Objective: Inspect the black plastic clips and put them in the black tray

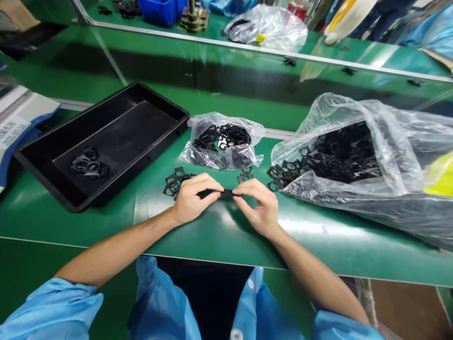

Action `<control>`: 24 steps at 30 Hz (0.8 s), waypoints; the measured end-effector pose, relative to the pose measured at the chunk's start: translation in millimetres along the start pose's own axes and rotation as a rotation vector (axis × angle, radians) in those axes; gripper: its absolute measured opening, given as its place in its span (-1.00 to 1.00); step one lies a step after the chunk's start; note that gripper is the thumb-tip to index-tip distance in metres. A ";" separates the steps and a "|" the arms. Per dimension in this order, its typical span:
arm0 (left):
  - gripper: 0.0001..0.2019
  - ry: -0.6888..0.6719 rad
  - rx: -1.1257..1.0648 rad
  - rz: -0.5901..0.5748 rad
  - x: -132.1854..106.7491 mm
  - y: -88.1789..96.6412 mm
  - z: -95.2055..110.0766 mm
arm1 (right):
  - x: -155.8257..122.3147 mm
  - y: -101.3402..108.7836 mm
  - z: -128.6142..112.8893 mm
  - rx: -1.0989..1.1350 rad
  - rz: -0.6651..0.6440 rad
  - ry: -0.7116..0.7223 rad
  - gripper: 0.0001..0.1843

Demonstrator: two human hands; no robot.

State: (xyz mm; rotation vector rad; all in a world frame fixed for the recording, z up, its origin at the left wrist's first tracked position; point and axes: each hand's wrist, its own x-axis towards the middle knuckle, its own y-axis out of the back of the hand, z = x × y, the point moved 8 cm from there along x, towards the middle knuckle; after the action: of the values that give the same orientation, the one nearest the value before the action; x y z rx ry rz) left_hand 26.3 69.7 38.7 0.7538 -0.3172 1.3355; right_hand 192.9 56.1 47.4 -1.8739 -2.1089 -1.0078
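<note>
Piece [227,193], small, black and narrow from where I look, spans the gap between my two hands over the green worktop [311,236]; my fingertips cover its ends, and whether it touches the surface I cannot tell. My left hand [191,198] has thumb and forefinger brought nearly together on its nine o'clock end, the other fingers curled. My right hand [260,208] pinches the three o'clock end much the same way, with a small hollow between thumb and fingers toward the palm.

Taking that piece as the dial's centre, a cluster of black rings [174,183] lies just beside my left hand, between nine and ten o'clock, partly hidden by it. A few loose parts [245,176] lie near, between one and two. At twelve stands a small clear bag [217,159], open, with many black parts inside. Between two and three lies a larger clear bag [392,156], more black parts bunched at its mouth and a yellow patch [442,174] at its three o'clock side. Toward ten o'clock sits a black tray [130,132] with a small heap [90,163] of parts in its near end. Well beyond, past a metal rail [226,43], a blue bin [159,10] sits toward eleven.
</note>
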 end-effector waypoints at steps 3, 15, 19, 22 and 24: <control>-0.92 -0.051 -0.039 0.002 -2.3 -1.5 0.7 | 0.7 2.2 -1.8 0.015 0.000 0.010 -0.85; -0.86 0.297 -0.129 -0.050 -5.2 -9.9 -23.0 | 0.1 -9.1 17.1 0.087 -0.107 -0.252 -0.84; -0.73 0.538 -0.282 -0.102 -12.7 -20.7 -39.4 | -4.7 -11.2 29.1 0.184 -0.085 -0.403 -0.72; -0.66 0.654 -0.401 -0.157 -16.1 -27.5 -46.6 | -7.6 -14.2 38.2 0.323 -0.076 -0.531 -0.66; -0.63 0.715 -0.517 -0.194 -17.5 -31.7 -49.4 | -9.0 -18.3 41.8 0.430 -0.095 -0.614 -0.63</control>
State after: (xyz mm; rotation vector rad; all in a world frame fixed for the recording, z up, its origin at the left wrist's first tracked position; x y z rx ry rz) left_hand 42.0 87.3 -17.8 -0.1401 -0.0043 1.1814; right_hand 191.1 72.2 3.7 -2.0229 -2.4738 0.0616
